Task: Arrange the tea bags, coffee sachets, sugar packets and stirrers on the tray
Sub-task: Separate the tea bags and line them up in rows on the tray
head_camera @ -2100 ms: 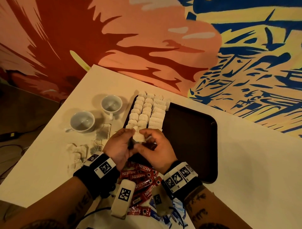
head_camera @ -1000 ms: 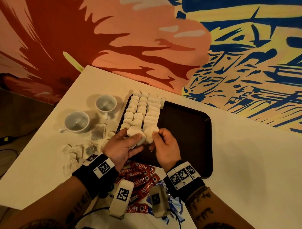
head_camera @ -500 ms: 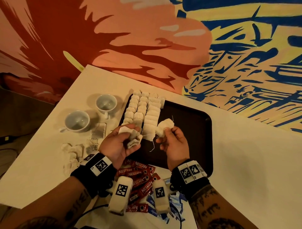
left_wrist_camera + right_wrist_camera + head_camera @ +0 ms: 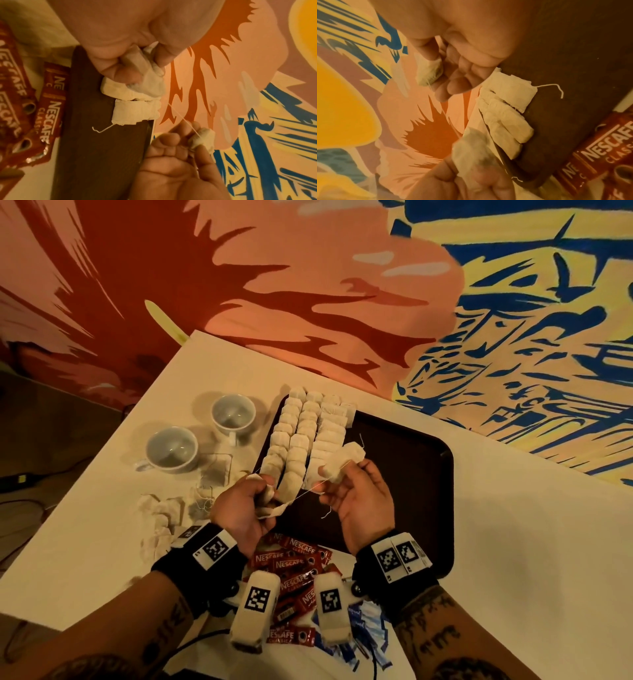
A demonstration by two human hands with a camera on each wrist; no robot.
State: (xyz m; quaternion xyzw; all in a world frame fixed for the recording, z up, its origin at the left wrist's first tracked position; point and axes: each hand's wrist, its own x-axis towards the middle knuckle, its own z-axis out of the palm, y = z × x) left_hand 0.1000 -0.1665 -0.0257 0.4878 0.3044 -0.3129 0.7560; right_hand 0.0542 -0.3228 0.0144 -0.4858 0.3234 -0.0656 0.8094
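The right hand point(image 4: 363, 501) pinches one tea bag point(image 4: 346, 462) between thumb and fingertips, lifted above the tray point(image 4: 411, 491). The left hand point(image 4: 243, 508) is curled round a small bunch of tea bags point(image 4: 270, 501), held over the tray's near left corner. A thin white string point(image 4: 308, 491) runs taut between the two hands' bags. Beyond them, rows of tea bags point(image 4: 308, 433) fill the tray's left end, from the far edge almost to the near one. Red coffee sachets point(image 4: 294, 563) lie heaped on the table point(image 4: 513, 577) at the tray's near edge, between the wrists, with blue packets point(image 4: 363, 621) beside them nearer the person. More loose tea bags point(image 4: 164, 518) sit on the table left of the tray, and two white cups point(image 4: 202, 436) stand by the table's left edge.
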